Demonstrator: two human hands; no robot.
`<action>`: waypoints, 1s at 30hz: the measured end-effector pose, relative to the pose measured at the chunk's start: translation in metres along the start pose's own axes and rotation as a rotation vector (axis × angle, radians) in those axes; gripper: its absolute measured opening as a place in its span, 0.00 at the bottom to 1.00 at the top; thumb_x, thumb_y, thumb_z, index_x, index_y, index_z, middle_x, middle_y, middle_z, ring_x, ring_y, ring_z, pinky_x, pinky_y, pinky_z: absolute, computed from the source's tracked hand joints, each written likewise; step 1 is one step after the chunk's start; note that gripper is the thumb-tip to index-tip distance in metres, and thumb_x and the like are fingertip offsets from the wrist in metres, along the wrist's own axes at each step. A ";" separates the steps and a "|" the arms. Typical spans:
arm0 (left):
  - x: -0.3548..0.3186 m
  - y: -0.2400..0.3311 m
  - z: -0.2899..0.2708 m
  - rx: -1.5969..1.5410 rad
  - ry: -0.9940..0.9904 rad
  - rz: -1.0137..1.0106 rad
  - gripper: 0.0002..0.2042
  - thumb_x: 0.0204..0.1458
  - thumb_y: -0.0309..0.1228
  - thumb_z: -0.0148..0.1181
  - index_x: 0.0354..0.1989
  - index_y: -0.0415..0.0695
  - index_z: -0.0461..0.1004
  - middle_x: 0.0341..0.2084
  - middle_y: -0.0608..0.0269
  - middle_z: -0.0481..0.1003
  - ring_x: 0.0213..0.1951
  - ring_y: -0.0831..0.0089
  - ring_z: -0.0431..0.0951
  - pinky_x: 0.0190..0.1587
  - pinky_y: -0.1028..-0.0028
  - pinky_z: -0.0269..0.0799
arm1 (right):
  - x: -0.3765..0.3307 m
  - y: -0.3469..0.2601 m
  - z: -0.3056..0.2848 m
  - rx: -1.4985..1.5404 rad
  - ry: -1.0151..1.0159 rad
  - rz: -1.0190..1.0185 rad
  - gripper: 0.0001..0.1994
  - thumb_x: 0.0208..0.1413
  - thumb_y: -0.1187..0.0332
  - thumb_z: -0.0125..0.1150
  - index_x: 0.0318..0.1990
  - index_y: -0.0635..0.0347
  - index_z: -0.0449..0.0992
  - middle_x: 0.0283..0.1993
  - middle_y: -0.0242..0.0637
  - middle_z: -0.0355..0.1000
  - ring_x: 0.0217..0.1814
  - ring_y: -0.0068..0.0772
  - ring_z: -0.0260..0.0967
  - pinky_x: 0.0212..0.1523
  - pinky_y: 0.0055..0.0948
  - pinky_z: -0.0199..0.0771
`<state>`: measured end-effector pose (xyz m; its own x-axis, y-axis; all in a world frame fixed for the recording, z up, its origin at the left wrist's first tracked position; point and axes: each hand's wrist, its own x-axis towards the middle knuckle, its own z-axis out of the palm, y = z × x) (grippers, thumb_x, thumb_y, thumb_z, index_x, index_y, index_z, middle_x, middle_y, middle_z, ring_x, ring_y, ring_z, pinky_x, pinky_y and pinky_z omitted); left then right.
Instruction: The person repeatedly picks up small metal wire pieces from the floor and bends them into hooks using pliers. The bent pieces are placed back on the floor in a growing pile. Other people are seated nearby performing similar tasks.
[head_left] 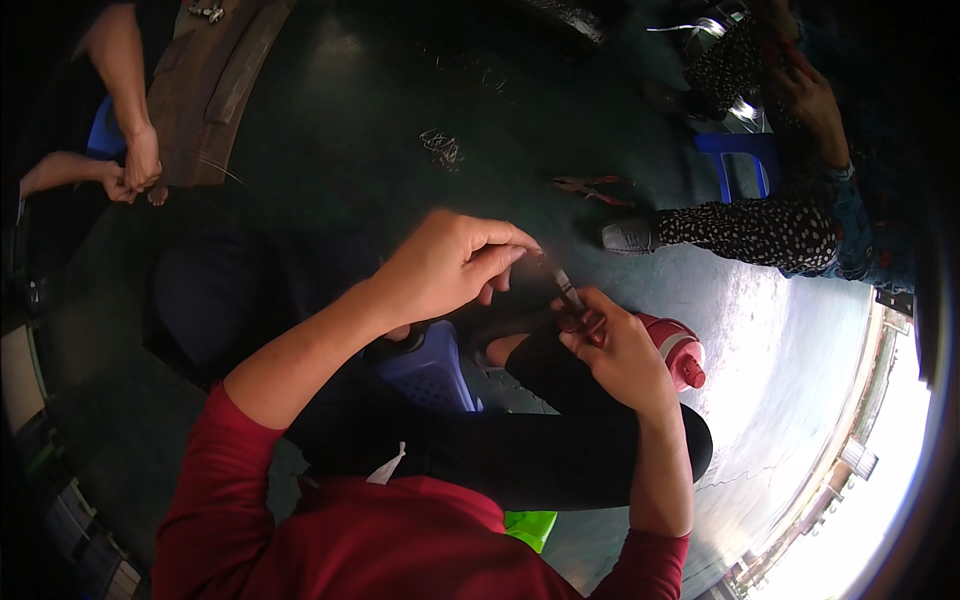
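My left hand (445,265) reaches forward over my lap, thumb and forefinger pinched together. What is between those fingertips is too small to make out. Just to the right, my right hand (615,350) is closed around a slim metal hand tool (567,288) with a pale shine along it. The tool's tip points up and left, very close to my left fingertips; I cannot tell whether they touch. Its exact kind is not clear, since my fingers cover the lower part.
Beyond my hands, a tangle of thin wire (440,148) and red-handled pliers (595,188) lie on the dark floor. A red jug (680,350) stands beside my right hand, a blue plastic stool (430,370) below my left. Co-workers sit at far left and far right, near a wooden bench (195,100).
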<state>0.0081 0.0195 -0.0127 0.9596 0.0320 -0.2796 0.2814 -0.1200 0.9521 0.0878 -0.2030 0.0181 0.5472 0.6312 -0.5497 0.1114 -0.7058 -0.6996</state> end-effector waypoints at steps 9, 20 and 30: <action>0.001 0.002 -0.003 -0.439 -0.126 -0.179 0.11 0.63 0.26 0.49 0.46 0.35 0.76 0.19 0.65 0.72 0.17 0.83 0.68 0.21 0.81 0.63 | 0.001 -0.001 0.000 0.162 -0.107 0.046 0.14 0.56 0.76 0.62 0.50 0.64 0.72 0.41 0.33 0.73 0.45 0.21 0.69 0.48 0.22 0.68; 0.001 0.002 0.000 -0.468 -0.141 -0.200 0.12 0.64 0.27 0.46 0.48 0.36 0.75 0.18 0.67 0.72 0.17 0.84 0.67 0.22 0.81 0.63 | 0.001 -0.005 0.001 0.047 -0.006 0.037 0.12 0.53 0.79 0.60 0.46 0.63 0.73 0.36 0.33 0.75 0.38 0.22 0.69 0.42 0.23 0.69; -0.009 0.006 0.012 -0.096 -0.024 0.012 0.13 0.62 0.26 0.44 0.46 0.36 0.75 0.13 0.67 0.69 0.17 0.84 0.68 0.22 0.79 0.62 | 0.010 0.005 0.016 -0.106 0.191 -0.095 0.11 0.49 0.81 0.59 0.42 0.62 0.73 0.33 0.45 0.75 0.35 0.44 0.75 0.36 0.34 0.73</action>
<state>0.0008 0.0069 -0.0060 0.9629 0.0068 -0.2698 0.2699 -0.0241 0.9626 0.0807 -0.1956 0.0019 0.6762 0.6311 -0.3802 0.2506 -0.6822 -0.6868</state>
